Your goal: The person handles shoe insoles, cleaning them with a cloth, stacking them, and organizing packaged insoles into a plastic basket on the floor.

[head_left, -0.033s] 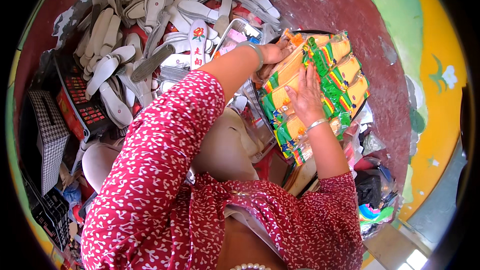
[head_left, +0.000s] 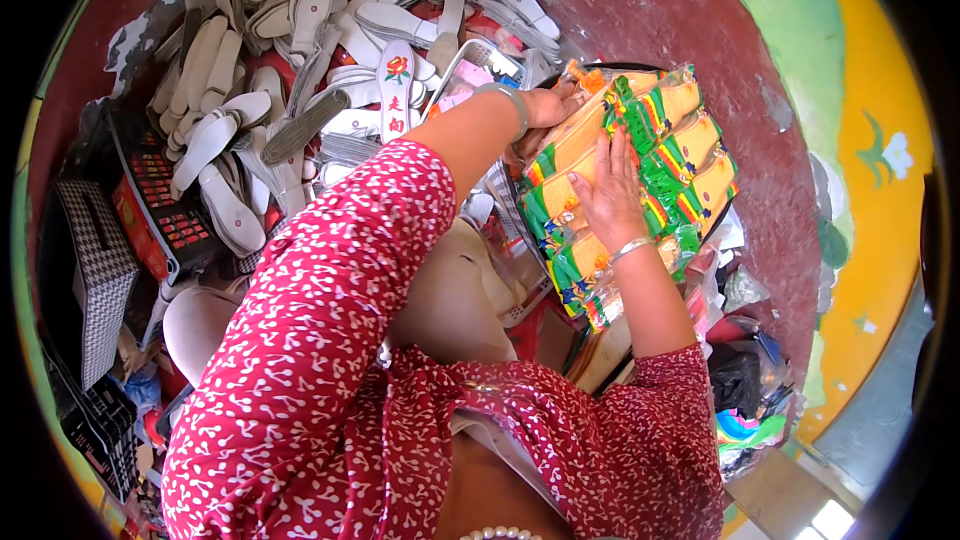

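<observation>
Clear plastic packs [head_left: 690, 145] of yellow-orange pads that look like insoles, with green, red and yellow printing, lie in rows in a dark-rimmed container to the right of centre. At their far left corner, my left hand [head_left: 545, 108] has its fingers curled on the edge of a pack; the fingertips are partly hidden. My right hand [head_left: 612, 195] lies flat on top of the packs, fingers stretched forward and slightly apart, with nothing gripped. A bracelet circles each wrist.
A large heap of pale insoles [head_left: 310, 15] spreads at the far left, one with a red flower [head_left: 398, 68]. A white basket [head_left: 470, 65] stands beside my left forearm. Boxes [head_left: 95, 270] sit at the left, plastic bags [head_left: 740, 380] at the right. A painted wall [head_left: 850, 140] curves along the right.
</observation>
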`<action>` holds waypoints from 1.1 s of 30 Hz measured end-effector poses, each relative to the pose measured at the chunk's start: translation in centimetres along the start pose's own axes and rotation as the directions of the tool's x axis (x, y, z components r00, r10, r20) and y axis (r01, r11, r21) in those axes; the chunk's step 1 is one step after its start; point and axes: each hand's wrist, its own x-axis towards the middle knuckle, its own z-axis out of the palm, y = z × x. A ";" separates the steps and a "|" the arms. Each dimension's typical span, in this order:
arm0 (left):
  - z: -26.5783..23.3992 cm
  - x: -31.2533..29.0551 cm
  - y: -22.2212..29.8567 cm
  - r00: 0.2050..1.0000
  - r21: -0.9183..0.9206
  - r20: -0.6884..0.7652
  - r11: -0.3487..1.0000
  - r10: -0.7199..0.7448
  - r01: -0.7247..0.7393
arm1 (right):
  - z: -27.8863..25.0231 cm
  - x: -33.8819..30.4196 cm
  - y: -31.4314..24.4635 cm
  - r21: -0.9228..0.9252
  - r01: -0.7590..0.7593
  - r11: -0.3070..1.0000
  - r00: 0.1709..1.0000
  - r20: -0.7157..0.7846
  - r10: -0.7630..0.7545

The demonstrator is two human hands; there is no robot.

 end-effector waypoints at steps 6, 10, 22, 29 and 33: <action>-0.6 -4.2 2.7 0.975 0.073 -0.200 0.994 0.097 -0.084 | 0.5 0.0 0.2 -0.007 -0.002 1.000 1.000 0.003 0.002; 1.3 -7.2 3.7 0.856 0.135 -0.419 0.953 0.302 -0.270 | 0.7 -0.3 0.4 -0.001 0.002 1.000 1.000 -0.021 -0.002; -0.1 -3.1 4.7 0.997 -0.124 -0.029 0.990 0.069 -0.072 | -0.1 -0.5 -0.4 -0.005 -0.030 1.000 0.999 0.038 0.030; -1.0 -5.6 6.5 0.996 -0.270 0.084 0.962 -0.022 0.044 | -0.1 -0.8 -0.6 -0.026 -0.036 0.999 0.999 0.020 0.037; -1.2 -5.3 1.4 0.781 0.389 -0.331 0.830 0.530 -0.399 | 0.5 -0.6 -0.3 0.010 -0.006 1.000 1.000 -0.024 0.006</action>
